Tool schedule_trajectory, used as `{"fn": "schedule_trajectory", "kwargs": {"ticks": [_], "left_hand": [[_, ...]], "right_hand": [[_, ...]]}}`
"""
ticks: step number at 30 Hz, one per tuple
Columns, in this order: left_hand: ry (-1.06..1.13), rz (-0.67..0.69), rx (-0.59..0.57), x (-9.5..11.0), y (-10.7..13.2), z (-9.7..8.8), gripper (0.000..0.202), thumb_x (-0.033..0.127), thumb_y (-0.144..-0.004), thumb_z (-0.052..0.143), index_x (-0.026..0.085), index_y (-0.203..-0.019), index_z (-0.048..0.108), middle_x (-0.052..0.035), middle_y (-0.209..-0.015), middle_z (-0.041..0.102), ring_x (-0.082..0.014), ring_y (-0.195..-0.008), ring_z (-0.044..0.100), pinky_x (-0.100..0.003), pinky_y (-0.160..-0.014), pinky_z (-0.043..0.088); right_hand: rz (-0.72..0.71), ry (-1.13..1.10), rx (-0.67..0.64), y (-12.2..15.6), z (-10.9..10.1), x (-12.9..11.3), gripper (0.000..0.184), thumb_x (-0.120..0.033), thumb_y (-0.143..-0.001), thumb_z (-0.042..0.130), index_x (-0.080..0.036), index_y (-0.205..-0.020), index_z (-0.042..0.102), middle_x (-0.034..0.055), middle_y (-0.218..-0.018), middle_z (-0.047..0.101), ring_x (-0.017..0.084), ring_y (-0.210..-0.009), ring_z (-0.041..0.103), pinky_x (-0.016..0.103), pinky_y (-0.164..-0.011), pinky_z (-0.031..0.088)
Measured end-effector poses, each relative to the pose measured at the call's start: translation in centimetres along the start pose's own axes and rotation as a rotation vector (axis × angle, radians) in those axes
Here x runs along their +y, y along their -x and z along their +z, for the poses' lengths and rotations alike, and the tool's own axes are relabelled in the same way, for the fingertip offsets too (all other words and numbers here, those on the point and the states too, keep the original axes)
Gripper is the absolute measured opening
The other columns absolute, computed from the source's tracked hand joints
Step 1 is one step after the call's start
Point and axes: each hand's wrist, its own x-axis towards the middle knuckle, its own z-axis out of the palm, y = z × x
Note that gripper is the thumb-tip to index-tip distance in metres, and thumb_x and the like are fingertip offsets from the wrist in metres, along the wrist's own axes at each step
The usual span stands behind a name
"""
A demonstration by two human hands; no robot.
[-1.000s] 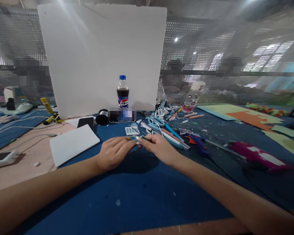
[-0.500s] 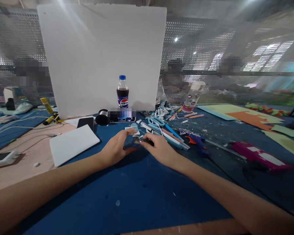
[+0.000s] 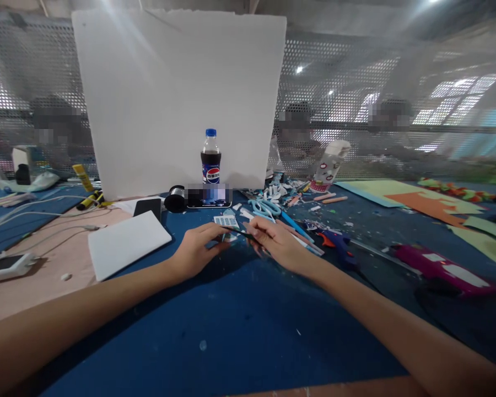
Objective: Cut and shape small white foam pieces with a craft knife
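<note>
The slim dark piece (image 3: 243,233) was up between the two hands, above the middle of the blue worktop (image 3: 202,325) and toward its far half. The work on it looked under way rather than finished: it had not yet been let go or set down, so that at least was left. How much of its shaping was done could not be told, since fingers hid both ends.

Its long axis ran nearly crosswise, from the left fingertips to the right ones, dipping a little toward the right. Which end was its front could not be made out.

The right hand (image 3: 279,245) gripped its right end between thumb and bent fingers. The left hand (image 3: 198,251) had thumb and fingers curved around the other end, with a pale glint between them; whether they pinched anything could not be told.

Just beyond lay a white-gridded card (image 3: 224,220), and right of it light blue scissors (image 3: 265,208), near a heap of scraps (image 3: 278,190) that suggested cutting already done. A blue glue gun (image 3: 338,243) lay farther right, a white sheet (image 3: 128,245) to the left, and a cola bottle (image 3: 210,160) stood upright at the back.
</note>
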Motion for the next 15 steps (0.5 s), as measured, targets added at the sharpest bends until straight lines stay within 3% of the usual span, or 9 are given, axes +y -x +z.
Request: {"fn": "schedule_trajectory", "kwargs": {"ticks": [6, 15], "left_hand": [[0.037, 0.023, 0.038, -0.1, 0.0, -0.1, 0.022, 0.016, -0.080, 0.059, 0.015, -0.102, 0.060, -0.0078, -0.094, 0.066, -0.0155, -0.081, 0.063, -0.026, -0.068, 0.053], [0.045, 0.076, -0.005, -0.1, -0.1, -0.5, 0.028, 0.007, -0.083, 0.051, 0.015, -0.108, 0.059, -0.0088, -0.106, 0.064, -0.0153, -0.098, 0.060, -0.028, -0.086, 0.050]], "right_hand": [[0.000, -0.006, -0.030, 0.0, 0.2, 0.9, 0.032, -0.043, -0.091, 0.034, -0.018, -0.077, 0.048, -0.0034, -0.059, 0.037, 0.008, -0.048, 0.033, 0.023, -0.046, 0.026], [-0.020, 0.073, -0.044, -0.3, 0.5, 1.8, 0.042, -0.042, -0.092, 0.029, -0.016, -0.069, 0.053, -0.0035, -0.053, 0.036, 0.007, -0.045, 0.032, 0.023, -0.046, 0.026]]}}
